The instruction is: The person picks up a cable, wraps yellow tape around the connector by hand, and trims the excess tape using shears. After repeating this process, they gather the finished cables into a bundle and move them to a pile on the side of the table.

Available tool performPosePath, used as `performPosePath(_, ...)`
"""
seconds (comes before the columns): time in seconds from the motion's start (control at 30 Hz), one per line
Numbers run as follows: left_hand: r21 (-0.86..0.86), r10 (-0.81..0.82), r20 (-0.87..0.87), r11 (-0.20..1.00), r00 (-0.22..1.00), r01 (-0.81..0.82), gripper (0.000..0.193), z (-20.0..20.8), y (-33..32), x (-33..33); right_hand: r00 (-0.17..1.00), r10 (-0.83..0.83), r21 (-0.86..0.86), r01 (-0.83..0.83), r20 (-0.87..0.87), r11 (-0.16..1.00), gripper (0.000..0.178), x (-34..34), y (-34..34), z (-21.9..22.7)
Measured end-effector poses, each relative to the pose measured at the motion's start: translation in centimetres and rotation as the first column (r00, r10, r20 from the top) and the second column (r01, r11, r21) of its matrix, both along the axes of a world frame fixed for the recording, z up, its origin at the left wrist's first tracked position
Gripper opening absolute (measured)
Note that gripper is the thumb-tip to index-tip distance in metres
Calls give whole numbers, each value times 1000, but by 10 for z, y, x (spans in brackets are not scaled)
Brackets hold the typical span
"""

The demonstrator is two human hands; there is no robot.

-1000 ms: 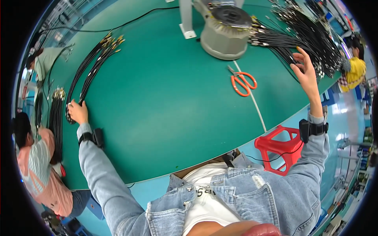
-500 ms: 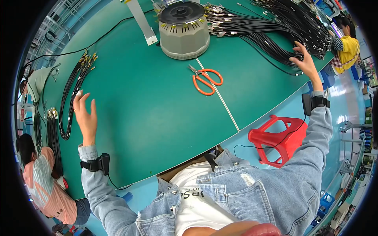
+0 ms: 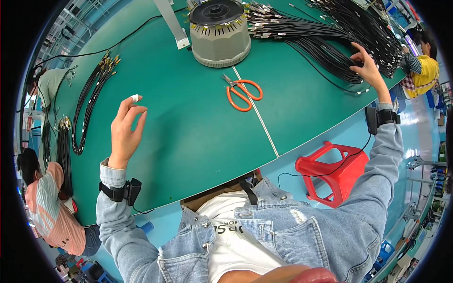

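My left hand [image 3: 126,132] hovers over the left part of the green table [image 3: 188,141], fingers apart and holding nothing; a white wrap covers one fingertip. To its left lies a looped bundle of black cables [image 3: 79,115] with yellowish ends. My right hand [image 3: 369,70] is at the edge of a large pile of black cables [image 3: 325,54] at the far right. Its thumb and fingers are parted, and no cable shows between them. Whether the fingertips touch the pile is hard to see. Orange-handled scissors [image 3: 244,95] lie between my hands, apart from both.
A grey, faceted round machine [image 3: 220,45] with a black disc top stands at the far middle, beside a metal bracket [image 3: 173,23]. A red stool [image 3: 332,172] is by the table's front edge. People work at left [image 3: 56,207] and right [image 3: 422,68].
My left hand has moved right, away from the looped cable bundle, and its fingers have bent a little. My right hand stays by the cable pile, its fingers slightly shifted. The view has shifted slightly.
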State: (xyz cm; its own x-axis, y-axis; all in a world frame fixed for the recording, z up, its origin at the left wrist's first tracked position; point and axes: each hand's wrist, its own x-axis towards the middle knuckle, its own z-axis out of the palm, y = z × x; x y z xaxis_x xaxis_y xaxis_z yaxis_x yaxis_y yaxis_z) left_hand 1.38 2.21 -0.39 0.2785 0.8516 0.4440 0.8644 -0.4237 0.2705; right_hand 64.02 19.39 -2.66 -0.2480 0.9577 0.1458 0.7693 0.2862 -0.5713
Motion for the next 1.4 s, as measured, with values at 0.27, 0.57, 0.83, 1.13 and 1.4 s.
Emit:
performPosePath(0.27,-75,-230,61,969,971,234,12,11,19,51,980,-125,11,128,-154,992,69,15,32,45)
performPosePath(0.57,-263,-517,190,792,835,551,14,-9,35,126,998,15,-31,-17,-68,999,70,5,6,-7)
performPosePath(0.83,-83,-747,107,650,656,755,24,-38,68,232,991,133,-17,-133,-35,991,74,-24,-17,1)
performPosePath(1.13,-110,-781,173,590,600,800,25,-50,56,258,861,-396,285,311,320,906,78,65,81,-32)
performPosePath(1.4,-249,-729,168,620,663,744,22,-43,58,227,803,-495,291,412,332,863,70,71,104,-15)
